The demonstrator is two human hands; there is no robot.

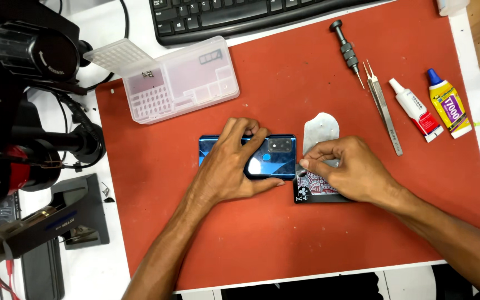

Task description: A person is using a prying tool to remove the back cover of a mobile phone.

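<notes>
Person at bench, two arms in view. Left hand [230,166]: bare, no ring, watch or glove. Right hand [351,169]: likewise bare and unadorned. Both forearms uncovered to the frame edge; no sleeve or cuff visible. Fingernails short.
</notes>
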